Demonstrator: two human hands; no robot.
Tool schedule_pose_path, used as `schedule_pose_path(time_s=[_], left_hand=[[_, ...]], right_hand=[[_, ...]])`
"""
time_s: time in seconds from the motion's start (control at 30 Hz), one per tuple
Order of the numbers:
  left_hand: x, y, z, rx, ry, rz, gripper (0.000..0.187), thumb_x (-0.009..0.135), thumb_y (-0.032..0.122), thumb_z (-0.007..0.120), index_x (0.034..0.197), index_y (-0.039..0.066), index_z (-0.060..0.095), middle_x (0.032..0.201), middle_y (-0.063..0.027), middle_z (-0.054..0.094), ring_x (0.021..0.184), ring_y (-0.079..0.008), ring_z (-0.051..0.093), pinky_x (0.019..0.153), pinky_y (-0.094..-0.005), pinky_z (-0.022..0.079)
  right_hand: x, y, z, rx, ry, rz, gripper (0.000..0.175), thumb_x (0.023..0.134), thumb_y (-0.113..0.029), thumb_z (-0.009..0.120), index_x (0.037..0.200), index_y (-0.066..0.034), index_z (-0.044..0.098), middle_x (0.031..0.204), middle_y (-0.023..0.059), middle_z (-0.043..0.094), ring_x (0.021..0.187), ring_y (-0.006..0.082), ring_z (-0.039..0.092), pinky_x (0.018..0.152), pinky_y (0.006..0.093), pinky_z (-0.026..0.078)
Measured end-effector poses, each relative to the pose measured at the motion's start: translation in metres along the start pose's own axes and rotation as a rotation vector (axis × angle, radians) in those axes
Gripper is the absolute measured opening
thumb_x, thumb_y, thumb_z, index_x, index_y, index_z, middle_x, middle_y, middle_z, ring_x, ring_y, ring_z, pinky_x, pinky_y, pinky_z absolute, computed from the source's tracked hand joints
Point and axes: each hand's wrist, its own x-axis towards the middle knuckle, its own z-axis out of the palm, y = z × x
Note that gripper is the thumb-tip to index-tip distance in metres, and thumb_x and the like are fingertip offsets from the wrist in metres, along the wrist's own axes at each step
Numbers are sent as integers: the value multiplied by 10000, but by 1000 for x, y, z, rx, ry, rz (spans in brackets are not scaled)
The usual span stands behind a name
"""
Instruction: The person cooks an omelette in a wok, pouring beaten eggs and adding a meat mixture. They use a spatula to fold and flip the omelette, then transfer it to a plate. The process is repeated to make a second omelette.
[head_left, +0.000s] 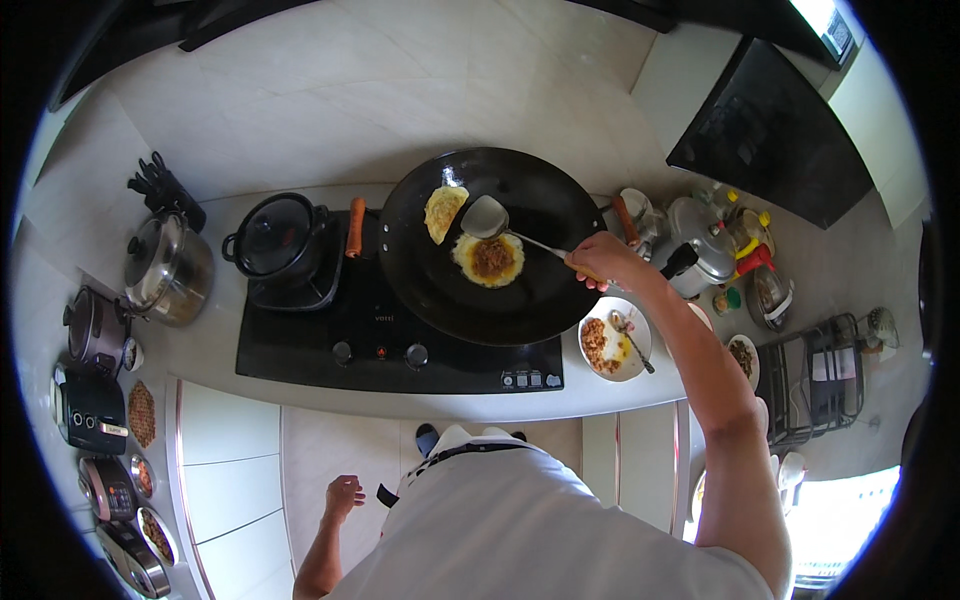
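My right hand (609, 262) grips the handle of a metal wok spatula (485, 218) over the right side of a large black wok (547, 300). The spatula's blade rests at the top edge of a round egg (491, 260) with brown minced filling on its middle. A folded, half-moon egg piece (445, 213) lies up and left of it on the wok's wall. Away from the wok, my left hand (344, 496) hangs low beside my body with its fingers loosely curled, holding nothing that shows. Right of the wok, a white bowl (586, 360) holds minced filling and a spoon (634, 339).
A lidded black pot (274, 236) stands on the left burner of the black gas hob (300, 356). Farther left is a steel pot (180, 277). A pressure cooker (701, 232), bottles and a black wire rack (810, 382) stand to the right.
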Motion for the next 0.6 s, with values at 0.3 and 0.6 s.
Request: schedule_pose_path(time_s=[0.3, 0.6], left_hand=[[-18, -31, 15, -123, 44, -57, 263, 997, 169, 598, 1187, -1, 668, 951, -175, 720, 756, -293, 764, 620, -408, 670], [-26, -36, 18, -140, 45, -65, 266, 977, 154, 625, 1189, 1, 672, 960, -182, 728, 738, -297, 763, 624, -417, 671]], right_hand=[[16, -13, -5, -29, -129, 62, 286, 965, -254, 693, 996, 25, 741, 771, 102, 716, 525, 165, 636, 411, 296, 468], [17, -1, 23, 231, -180, 33, 291, 974, -234, 677, 1091, 25, 738, 782, 114, 709, 539, 168, 633, 430, 286, 486]])
